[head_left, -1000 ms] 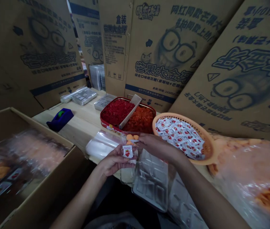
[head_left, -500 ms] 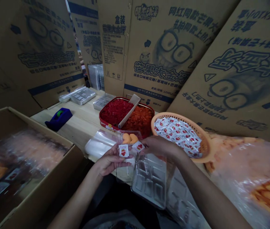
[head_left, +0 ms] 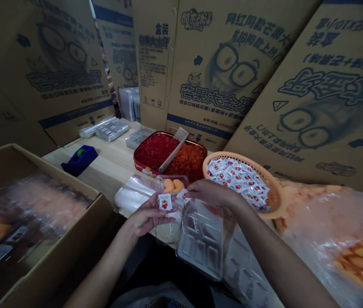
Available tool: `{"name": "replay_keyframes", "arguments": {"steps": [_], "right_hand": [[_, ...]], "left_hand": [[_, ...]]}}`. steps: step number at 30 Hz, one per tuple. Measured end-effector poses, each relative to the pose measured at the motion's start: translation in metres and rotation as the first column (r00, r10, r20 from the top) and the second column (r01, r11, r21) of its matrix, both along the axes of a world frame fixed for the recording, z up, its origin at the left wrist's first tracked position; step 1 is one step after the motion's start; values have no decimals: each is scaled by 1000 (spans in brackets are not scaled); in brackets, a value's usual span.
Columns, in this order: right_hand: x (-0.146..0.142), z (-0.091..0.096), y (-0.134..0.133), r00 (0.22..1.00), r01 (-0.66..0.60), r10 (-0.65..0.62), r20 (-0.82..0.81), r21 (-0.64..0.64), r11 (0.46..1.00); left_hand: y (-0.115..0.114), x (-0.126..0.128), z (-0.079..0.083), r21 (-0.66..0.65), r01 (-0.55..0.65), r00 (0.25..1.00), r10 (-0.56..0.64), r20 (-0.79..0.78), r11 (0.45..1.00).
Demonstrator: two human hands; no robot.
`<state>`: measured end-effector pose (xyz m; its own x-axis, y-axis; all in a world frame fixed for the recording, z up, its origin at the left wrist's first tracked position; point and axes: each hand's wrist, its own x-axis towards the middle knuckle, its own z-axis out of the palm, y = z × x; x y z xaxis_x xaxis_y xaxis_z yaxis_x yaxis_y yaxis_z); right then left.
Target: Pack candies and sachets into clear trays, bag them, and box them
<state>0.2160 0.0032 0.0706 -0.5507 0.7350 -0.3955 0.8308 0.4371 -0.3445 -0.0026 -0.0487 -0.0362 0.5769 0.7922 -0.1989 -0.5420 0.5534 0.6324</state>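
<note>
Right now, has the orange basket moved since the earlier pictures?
No. The orange basket sits in the same spot beside the red tin, its rim as near the tin's corner as before; only the whole view has shifted slightly.

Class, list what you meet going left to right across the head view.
Brown cardboard box, blue tape dispenser, red tin of red and orange pieces, orange basket of white sachets, clear orange-filled bag.

Near centre: white sachet (head_left: 165,202), red strawberry print. Orange sweets (head_left: 172,185) just beyond. Far centre: tin tray (head_left: 143,166) with red rim; dark red granules (head_left: 156,150) left, orange granules (head_left: 185,161) right. Right: orange basket (head_left: 273,188), lattice pattern. Far left: blue tape dispenser (head_left: 79,162), green roll (head_left: 80,152). Behind: brown cartons (head_left: 229,107), dark blue spectacled-cartoon print.
</note>
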Motion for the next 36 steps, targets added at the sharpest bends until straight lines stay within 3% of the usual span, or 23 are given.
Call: {"name": "replay_keyframes", "arguments": {"steps": [3,7,12,14,17,20,22,24,29,32,36], "right_hand": [[-3,-11,-10,990,140,-139,-25,45,989],[-5,-24,-25,981,194,-190,-39,152,969],[-12,-19,-32,959,268,-282,29,234,935],[-20,-18,-31,965,259,-236,-110,294,920],[-37,-22,-29,946,156,-42,-322,338,928],[-52,-26,-28,940,100,7,-340,296,950],[-56,-29,-27,939,141,-46,-342,259,956],[-56,-31,-25,917,259,-169,-361,219,941],[-53,-39,-26,811,536,-470,-348,120,836],[-58,-40,-34,810,561,-506,-297,136,817],[-65,-38,-46,864,494,-444,-238,224,840]], "left_hand": [[-2,2,1,0,-66,998,66,-13,998],[-5,2,4,-10,-107,994,106,-22,994],[-7,2,5,-14,-80,997,80,-13,997],[-7,2,6,-10,-50,999,50,-5,999],[-7,5,6,11,-10,1000,10,8,1000],[-8,6,7,31,18,1000,-19,17,999],[-8,7,7,27,24,1000,-24,12,999],[-8,6,6,14,3,1000,-3,16,1000],[-7,7,7,-13,-65,997,66,48,998],[-8,10,8,-6,-79,996,79,33,997],[-10,9,6,8,-83,996,82,45,997]]}}
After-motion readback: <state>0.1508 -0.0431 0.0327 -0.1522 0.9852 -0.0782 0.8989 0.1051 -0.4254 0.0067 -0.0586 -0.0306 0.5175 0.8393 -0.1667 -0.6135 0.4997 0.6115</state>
